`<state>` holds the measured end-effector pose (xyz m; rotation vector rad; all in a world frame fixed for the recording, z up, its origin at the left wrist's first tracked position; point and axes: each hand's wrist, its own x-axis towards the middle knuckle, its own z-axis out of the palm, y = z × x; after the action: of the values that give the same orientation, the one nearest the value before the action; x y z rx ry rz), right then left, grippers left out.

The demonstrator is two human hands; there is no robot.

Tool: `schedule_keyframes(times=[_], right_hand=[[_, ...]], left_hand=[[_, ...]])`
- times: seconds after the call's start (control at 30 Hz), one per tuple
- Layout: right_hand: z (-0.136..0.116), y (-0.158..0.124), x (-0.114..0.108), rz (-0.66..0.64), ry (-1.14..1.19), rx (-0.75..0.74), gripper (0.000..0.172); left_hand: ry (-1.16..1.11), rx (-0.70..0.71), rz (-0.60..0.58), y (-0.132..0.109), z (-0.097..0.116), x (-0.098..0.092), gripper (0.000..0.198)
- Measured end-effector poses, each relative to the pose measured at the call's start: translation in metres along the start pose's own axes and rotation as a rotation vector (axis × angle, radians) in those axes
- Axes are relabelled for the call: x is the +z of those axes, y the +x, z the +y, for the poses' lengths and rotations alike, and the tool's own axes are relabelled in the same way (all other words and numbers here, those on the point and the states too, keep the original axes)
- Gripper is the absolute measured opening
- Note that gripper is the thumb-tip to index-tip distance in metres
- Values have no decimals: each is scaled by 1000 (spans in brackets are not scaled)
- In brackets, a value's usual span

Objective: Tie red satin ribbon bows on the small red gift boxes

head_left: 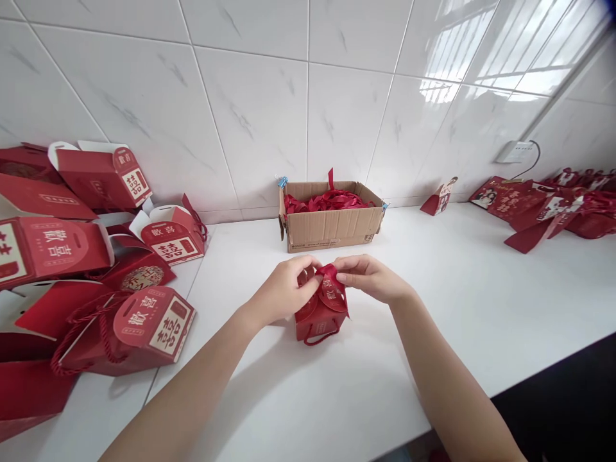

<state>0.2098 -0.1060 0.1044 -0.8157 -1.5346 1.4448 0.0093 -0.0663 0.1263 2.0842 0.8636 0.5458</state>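
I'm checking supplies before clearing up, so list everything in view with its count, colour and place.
Counter: one, white, across the view
Tiled wall: one, white with grey marks, behind
Carton: one, brown, centre back
Loose ribbons: many, red, inside the carton
Clips: two, blue, on the carton's ends
Gift boxes: several, overlapping, red, left side
Small printed piece: one, mostly red, right of the carton
Packaging pile: several pieces, red, far right
Power socket: one, white, at the wall, right
Small gift box: one, red, centre
Tied ribbon: one, red, atop that box
Left hand: one, bare, at the ribbon
Right hand: one, bare, at the ribbon
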Motion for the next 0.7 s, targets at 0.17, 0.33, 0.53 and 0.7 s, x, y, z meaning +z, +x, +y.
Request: schedule_keyframes(times=[0.17, 0.33, 0.53, 0.7], right_hand=[[8, -13, 12, 101, 43, -8, 28], [13, -13, 14, 241, 79, -92, 16], [15, -10, 20, 213, 108, -165, 26], [22, -5, 25, 370, 31, -144, 23]], left_hand=[[36, 33, 144, 3, -2, 2, 18], [149, 97, 217, 6, -5, 3, 9], [79, 184, 305, 3, 1, 6, 8], [15, 135, 379, 2, 3, 4, 6]])
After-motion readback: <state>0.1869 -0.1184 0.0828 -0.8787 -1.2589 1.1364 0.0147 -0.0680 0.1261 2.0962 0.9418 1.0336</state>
